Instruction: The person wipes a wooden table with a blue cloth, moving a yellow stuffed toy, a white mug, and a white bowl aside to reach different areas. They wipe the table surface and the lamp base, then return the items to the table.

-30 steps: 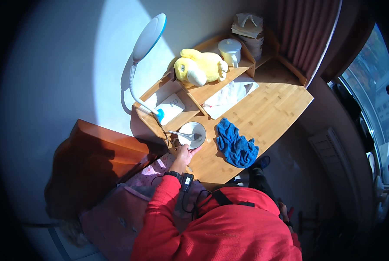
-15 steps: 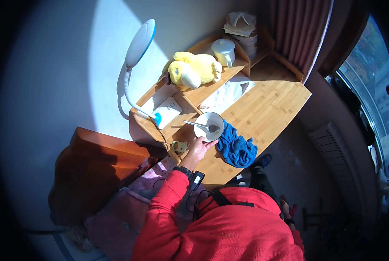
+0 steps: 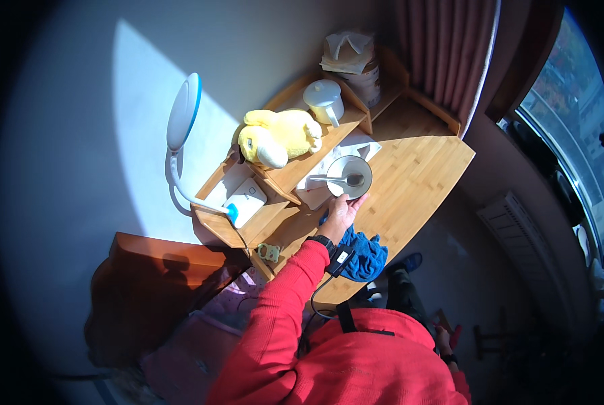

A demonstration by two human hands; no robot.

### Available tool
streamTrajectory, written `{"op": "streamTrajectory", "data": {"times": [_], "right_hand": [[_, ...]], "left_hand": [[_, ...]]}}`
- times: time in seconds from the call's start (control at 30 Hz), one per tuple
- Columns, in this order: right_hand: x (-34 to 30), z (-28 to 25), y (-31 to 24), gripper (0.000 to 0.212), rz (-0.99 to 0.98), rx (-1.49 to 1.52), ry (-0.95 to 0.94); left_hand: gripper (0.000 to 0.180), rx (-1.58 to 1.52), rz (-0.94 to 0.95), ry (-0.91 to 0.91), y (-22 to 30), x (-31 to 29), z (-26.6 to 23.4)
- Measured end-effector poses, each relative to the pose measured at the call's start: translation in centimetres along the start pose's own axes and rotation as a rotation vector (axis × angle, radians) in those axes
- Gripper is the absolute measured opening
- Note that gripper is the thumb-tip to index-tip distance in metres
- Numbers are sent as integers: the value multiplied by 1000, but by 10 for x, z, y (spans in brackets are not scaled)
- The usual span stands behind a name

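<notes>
My left hand [image 3: 343,214] grips the near rim of a white bowl [image 3: 348,165]. A metal spoon [image 3: 336,179] rests in the bowl, its handle over the left rim. The bowl is over the wooden desk; whether it touches the surface I cannot tell. Under and beside my left wrist lies a crumpled blue cloth [image 3: 366,256], partly covered by the hand. My right hand [image 3: 443,341] hangs low at my right side in shadow, beside something red. Its fingers are too dim to read.
A wooden shelf on the desk [image 3: 417,169] bears a yellow plush toy [image 3: 292,133], a white lidded mug [image 3: 323,101] and a pack of tissues [image 3: 348,52]. A white lamp [image 3: 182,111] stands at the left. A small pale green thing [image 3: 269,252] lies near the desk's left edge.
My left hand has carried the bowl with its spoon to the right and farther over the desk, away from the left shelf corner. The view has shifted slightly.
</notes>
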State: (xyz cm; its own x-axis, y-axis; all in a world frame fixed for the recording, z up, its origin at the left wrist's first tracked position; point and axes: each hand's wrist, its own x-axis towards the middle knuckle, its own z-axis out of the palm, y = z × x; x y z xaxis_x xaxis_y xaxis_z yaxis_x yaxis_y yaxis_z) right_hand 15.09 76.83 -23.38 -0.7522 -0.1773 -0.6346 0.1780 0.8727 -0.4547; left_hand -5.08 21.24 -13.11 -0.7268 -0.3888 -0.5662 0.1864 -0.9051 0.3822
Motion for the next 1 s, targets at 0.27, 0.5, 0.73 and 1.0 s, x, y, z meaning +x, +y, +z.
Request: {"op": "streamTrajectory", "data": {"times": [0.27, 0.5, 0.73, 1.0], "right_hand": [[4, -18, -2, 33, 20, 398, 34], [16, -13, 13, 30, 104, 516, 36], [17, -24, 8, 31, 37, 552, 50], [13, -37, -7, 51, 121, 493, 28]], "left_hand": [[28, -39, 139, 76, -13, 65, 35], [30, -227, 129, 209, -1, 109, 59], [24, -256, 184, 207, 19, 145, 66], [30, -211, 244, 185, 32, 167, 70]]}}
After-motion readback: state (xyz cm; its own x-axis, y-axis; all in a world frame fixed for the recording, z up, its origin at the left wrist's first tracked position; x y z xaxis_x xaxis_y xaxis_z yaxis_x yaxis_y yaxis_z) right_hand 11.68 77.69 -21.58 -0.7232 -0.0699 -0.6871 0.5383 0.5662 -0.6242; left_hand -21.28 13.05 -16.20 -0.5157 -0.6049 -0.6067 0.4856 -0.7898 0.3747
